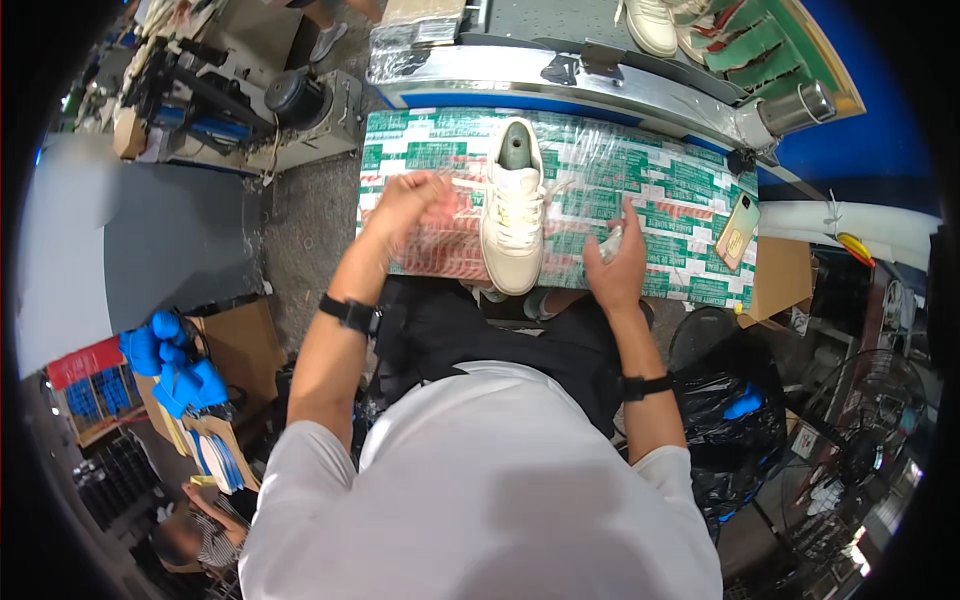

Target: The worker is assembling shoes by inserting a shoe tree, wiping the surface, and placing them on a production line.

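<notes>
While its toe points toward the person and its heel toward the far side, a cream-coloured lace-up sneaker (513,240) stands sole down near the middle of a table (660,265) covered in green, white and red printed tape under shiny clear film, with the toe at the near edge. Thin off-white laces (560,187) cross its tongue, their loose ends spreading to both sides. At the shoe's left, the person's left hand (412,203) is raised over the table, blurred, its fingers curled inward close to the left lace end; whether they grip it I cannot tell. To the right of the shoe, apart from it, the right hand (618,258) grasps a small, translucent whitish item (610,244) between thumb and fingers, the index finger pointing away from the body; the item's kind is too small to tell. Each wrist wears a black band (348,313). Toward the table's right end lies a smartphone in a tan and gold case (738,232). Past the far edge runs a grey conveyor with a metal side rail (660,80), carrying another cream sneaker (652,25). On the floor side at right are a brown cardboard box (782,280) and a black plastic bag (722,430).
</notes>
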The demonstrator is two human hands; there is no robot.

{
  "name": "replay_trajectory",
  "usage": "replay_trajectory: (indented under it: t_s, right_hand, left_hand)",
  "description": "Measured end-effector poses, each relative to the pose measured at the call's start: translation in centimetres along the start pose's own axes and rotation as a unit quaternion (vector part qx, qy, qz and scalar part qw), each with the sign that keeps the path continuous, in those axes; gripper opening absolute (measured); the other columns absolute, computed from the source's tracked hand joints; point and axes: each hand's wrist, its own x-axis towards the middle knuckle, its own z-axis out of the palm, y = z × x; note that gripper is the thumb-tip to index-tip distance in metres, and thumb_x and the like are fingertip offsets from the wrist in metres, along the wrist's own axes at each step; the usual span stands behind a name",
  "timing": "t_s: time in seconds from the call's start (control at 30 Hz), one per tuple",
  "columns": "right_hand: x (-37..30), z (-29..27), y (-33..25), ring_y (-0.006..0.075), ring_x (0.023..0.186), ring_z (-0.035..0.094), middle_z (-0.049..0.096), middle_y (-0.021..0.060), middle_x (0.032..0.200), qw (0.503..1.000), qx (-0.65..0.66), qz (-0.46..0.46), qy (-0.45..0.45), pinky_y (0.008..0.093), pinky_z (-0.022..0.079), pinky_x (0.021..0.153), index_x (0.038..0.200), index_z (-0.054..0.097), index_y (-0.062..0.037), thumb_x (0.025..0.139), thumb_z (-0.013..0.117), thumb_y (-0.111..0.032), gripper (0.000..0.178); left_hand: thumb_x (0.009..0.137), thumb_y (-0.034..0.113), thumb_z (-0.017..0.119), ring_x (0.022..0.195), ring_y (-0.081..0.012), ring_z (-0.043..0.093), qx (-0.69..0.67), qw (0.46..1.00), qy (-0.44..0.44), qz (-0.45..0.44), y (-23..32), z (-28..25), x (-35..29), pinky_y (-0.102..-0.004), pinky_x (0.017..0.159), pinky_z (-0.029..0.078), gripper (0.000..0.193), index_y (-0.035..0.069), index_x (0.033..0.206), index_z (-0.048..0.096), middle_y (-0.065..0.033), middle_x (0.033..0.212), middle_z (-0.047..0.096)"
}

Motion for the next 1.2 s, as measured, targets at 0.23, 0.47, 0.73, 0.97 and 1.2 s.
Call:
replay_trajectory:
  t_s: [0.23,0.47,0.73,0.97,1.2]
  right_hand:
    - [-2.2,2.4,-11.1,0.0401,0.110,0.067,0.068,0.0216,0.124,0.963,-0.022,-0.241,-0.121,0.0509,0.053,0.098,0.162,0.049,0.0060,0.083,0.085,-0.021,0.091]
    - [-1.8,4.4,-11.5,0.0417,0.108,0.064,0.066,0.0220,0.127,0.950,-0.146,-0.244,-0.131,0.0523,0.052,0.096,0.160,0.051,0.0085,0.082,0.084,-0.020,0.090]
    - [-4.8,2.5,-16.6,0.0348,0.107,0.070,0.069,0.0197,0.116,0.918,0.219,-0.086,-0.320,0.0422,0.055,0.101,0.158,0.056,0.0035,0.090,0.076,-0.012,0.073]
    - [-1.5,1.2,-11.1,0.0430,0.107,0.064,0.064,0.0237,0.118,0.976,-0.059,-0.183,-0.105,0.0527,0.053,0.095,0.156,0.053,0.0078,0.082,0.082,-0.021,0.085]
    - [-4.4,-3.4,-9.9,0.0404,0.105,0.063,0.062,0.0206,0.114,0.951,-0.136,-0.212,-0.179,0.0512,0.053,0.093,0.160,0.049,0.0092,0.081,0.083,-0.022,0.091]
  left_hand:
    - [0.095,0.023,0.090,0.138,-0.0383,0.066,0.255,0.877,0.116,0.390,3.5,4.1,1.1,-0.0470,0.115,0.056,0.066,0.010,0.154,0.065,-0.0241,0.151,0.064]
    - [0.089,0.030,0.095,0.152,-0.0429,0.056,0.349,0.858,-0.088,0.367,6.7,7.4,2.5,-0.0495,0.121,0.050,0.057,0.013,0.141,0.078,-0.0223,0.170,0.052]
    - [0.083,0.032,0.098,0.133,-0.0383,0.068,0.325,0.850,-0.057,0.410,6.0,7.0,3.7,-0.0440,0.112,0.056,0.056,0.012,0.132,0.080,-0.0174,0.146,0.068]
    - [0.088,0.028,0.096,0.158,-0.0393,0.050,0.343,0.868,-0.065,0.353,5.4,7.9,2.0,-0.0453,0.126,0.047,0.073,0.013,0.153,0.067,-0.0244,0.168,0.054]
    - [0.085,0.040,0.096,0.148,-0.0427,0.061,0.274,0.895,-0.047,0.348,4.1,7.2,2.2,-0.0470,0.115,0.054,0.064,0.004,0.130,0.069,-0.0265,0.162,0.060]
